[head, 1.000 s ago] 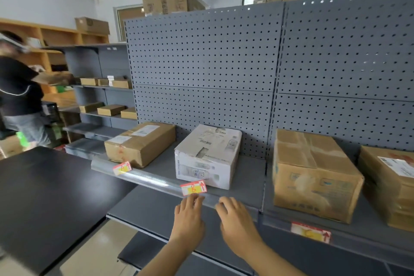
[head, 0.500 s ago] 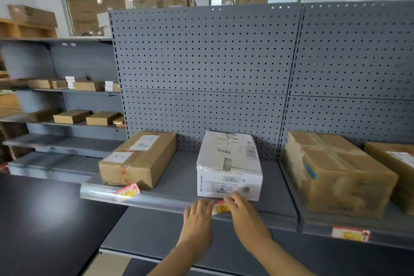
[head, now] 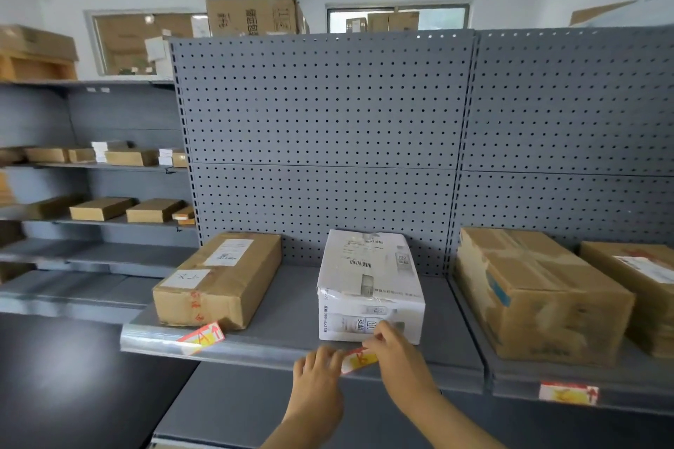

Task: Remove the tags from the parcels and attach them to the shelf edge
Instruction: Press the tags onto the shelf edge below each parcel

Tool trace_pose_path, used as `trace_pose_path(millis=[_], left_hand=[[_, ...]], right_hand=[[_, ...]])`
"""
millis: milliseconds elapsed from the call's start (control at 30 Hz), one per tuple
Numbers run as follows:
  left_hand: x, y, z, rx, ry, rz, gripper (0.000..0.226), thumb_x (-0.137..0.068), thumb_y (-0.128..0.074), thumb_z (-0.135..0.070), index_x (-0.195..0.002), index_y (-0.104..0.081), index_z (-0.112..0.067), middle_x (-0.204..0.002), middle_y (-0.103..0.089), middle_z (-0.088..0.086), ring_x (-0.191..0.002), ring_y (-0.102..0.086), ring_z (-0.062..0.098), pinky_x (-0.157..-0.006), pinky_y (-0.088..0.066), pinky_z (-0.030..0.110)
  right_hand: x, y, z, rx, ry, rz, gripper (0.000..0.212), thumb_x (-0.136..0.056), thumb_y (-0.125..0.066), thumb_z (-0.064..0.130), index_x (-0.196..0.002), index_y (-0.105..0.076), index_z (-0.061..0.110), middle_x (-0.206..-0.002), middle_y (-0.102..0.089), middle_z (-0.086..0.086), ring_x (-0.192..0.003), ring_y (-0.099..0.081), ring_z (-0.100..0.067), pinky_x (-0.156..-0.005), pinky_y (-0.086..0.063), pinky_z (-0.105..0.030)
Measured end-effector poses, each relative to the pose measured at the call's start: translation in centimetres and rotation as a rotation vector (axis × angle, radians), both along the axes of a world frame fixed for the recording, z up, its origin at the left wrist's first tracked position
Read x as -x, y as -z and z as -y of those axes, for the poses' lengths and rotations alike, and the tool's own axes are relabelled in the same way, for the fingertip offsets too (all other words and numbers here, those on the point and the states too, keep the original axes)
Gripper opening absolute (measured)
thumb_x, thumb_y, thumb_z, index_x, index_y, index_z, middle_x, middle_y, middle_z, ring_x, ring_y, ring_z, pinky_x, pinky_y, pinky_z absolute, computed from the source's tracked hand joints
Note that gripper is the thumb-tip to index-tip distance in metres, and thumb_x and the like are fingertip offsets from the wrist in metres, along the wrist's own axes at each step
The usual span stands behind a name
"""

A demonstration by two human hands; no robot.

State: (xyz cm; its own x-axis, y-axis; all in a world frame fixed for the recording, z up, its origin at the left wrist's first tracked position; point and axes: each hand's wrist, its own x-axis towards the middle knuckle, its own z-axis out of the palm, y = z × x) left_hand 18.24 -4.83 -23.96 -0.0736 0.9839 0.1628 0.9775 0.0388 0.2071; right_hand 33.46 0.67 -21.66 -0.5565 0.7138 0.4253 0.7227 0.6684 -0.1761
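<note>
- Change since the earlier frame: both hands have risen from below the shelf edge (head: 277, 352) to it, and the camera view has shifted right, so the person at far left is out of frame.
- Left hand (head: 319, 375) — lower centre of the frame, fingers curled against the shelf edge, touching the left end of the tag (head: 359, 361); whether it pinches the tag cannot be told.
- Right hand (head: 399, 357) — just right of the left hand, thumb and fingers closed on the right end of the tag.
- The tag, red and yellow, lies tilted along the shelf edge directly below the white parcel (head: 368, 288).
- The right hand overlaps the lower front face of the white parcel and hides part of the tag.
- Brown parcel (head: 219, 281) stands left of centre; a second tag (head: 202, 337) sits on the edge below it, tilted.
- Large brown parcel (head: 539, 295) occupies the right bay, with a third tag (head: 569, 393) on the edge below it, at lower right.
- Grey pegboard (head: 321, 135) backs the shelf; small cartons fill side shelves at middle left.
</note>
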Motion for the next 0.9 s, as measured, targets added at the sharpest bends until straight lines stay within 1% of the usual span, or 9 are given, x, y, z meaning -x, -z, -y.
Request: trace_pose_path(millis=[133, 233, 333, 433, 533, 600, 700, 800, 900], left_hand=[[-0.2, 0.0, -0.1, 0.018, -0.001, -0.004, 0.072, -0.081, -0.046, -0.006, -0.146, -0.028, -0.031, -0.143, -0.031, -0.004, -0.131, -0.033, 0.018, -0.111, -0.020, 0.029], [-0.2, 0.2, 0.0, 0.005, 0.015, -0.026, 0.071, -0.082, -0.047, -0.008, -0.146, -0.028, -0.031, -0.143, -0.032, -0.003, -0.131, -0.034, 0.018, -0.110, -0.021, 0.030], [-0.1, 0.3, 0.0, -0.002, 0.034, -0.041, 0.068, -0.082, -0.048, -0.010, -0.144, -0.031, -0.030, -0.141, -0.033, -0.003, -0.131, -0.034, 0.019, -0.110, -0.022, 0.031], [-0.3, 0.2, -0.1, -0.018, 0.046, -0.042, 0.063, -0.082, -0.047, -0.009, -0.141, -0.036, -0.030, -0.141, -0.035, -0.003, -0.131, -0.034, 0.019, -0.111, -0.021, 0.031], [-0.4, 0.2, -0.1, -0.025, 0.033, -0.042, 0.062, -0.082, -0.048, -0.008, -0.140, -0.040, -0.028, -0.141, -0.036, -0.002, -0.132, -0.035, 0.020, -0.109, -0.021, 0.031], [-0.4, 0.2, -0.2, -0.034, 0.029, -0.041, 0.062, -0.082, -0.047, -0.006, -0.140, -0.040, -0.029, -0.141, -0.036, -0.003, -0.132, -0.036, 0.019, -0.109, -0.021, 0.030], [-0.7, 0.2, -0.1, -0.028, 0.014, -0.042, 0.062, -0.083, -0.046, -0.005, -0.139, -0.039, -0.030, -0.141, -0.036, -0.005, -0.130, -0.036, 0.019, -0.108, -0.022, 0.030], [-0.8, 0.2, -0.2, -0.028, 0.011, -0.042, 0.062, -0.084, -0.047, -0.005, -0.140, -0.038, -0.031, -0.141, -0.035, -0.005, -0.130, -0.036, 0.019, -0.108, -0.023, 0.029], [-0.7, 0.2, -0.1, -0.018, 0.006, -0.040, 0.065, -0.084, -0.048, -0.004, -0.141, -0.037, -0.032, -0.142, -0.035, -0.006, -0.131, -0.035, 0.019, -0.108, -0.023, 0.030]], right_hand=[[-0.3, -0.2, -1.0, 0.045, 0.087, 0.039, 0.028, -0.083, -0.054, -0.001, -0.105, -0.065, 0.013, -0.108, -0.054, -0.001, -0.092, -0.057, -0.019, -0.065, -0.041, -0.025], [-0.5, 0.0, -0.8, 0.030, 0.112, 0.110, 0.030, -0.054, -0.080, -0.002, -0.071, -0.067, 0.018, -0.078, -0.058, 0.003, -0.070, -0.059, -0.015, -0.045, -0.035, -0.020], [-0.6, 0.9, -0.2, 0.017, 0.150, 0.178, 0.042, -0.033, -0.086, 0.001, -0.055, -0.058, 0.023, -0.065, -0.053, 0.009, -0.055, -0.052, -0.008, -0.043, -0.023, -0.016], [-1.1, 2.6, 0.2, 0.052, 0.131, 0.133, 0.039, -0.036, -0.084, 0.003, -0.062, -0.063, 0.024, -0.073, -0.055, 0.009, -0.066, -0.054, -0.009, -0.048, -0.035, -0.016], [-1.4, 3.6, 0.4, 0.088, 0.140, 0.079, 0.038, -0.060, -0.072, 0.000, -0.092, -0.066, 0.019, -0.095, -0.054, 0.004, -0.088, -0.056, -0.017, -0.065, -0.048, -0.025], [-1.4, 3.4, 0.5, 0.089, 0.130, 0.080, 0.043, -0.067, -0.065, -0.002, -0.105, -0.063, 0.017, -0.105, -0.053, 0.003, -0.098, -0.053, -0.019, -0.073, -0.048, -0.027], [-1.4, 3.5, 0.7, 0.149, 0.145, 0.052, 0.055, -0.053, -0.073, -0.005, -0.102, -0.067, 0.019, -0.098, -0.057, 0.004, -0.087, -0.059, -0.016, -0.062, -0.050, -0.024], [-1.3, 3.3, 1.1, 0.140, 0.125, 0.050, 0.058, -0.054, -0.068, -0.010, -0.105, -0.066, 0.018, -0.099, -0.056, 0.003, -0.088, -0.059, -0.019, -0.060, -0.046, -0.025], [-1.3, 3.0, 1.4, 0.056, 0.085, 0.092, 0.057, -0.075, -0.052, -0.010, -0.127, -0.054, 0.013, -0.118, -0.051, -0.002, -0.108, -0.049, -0.024, -0.078, -0.044, -0.032]])
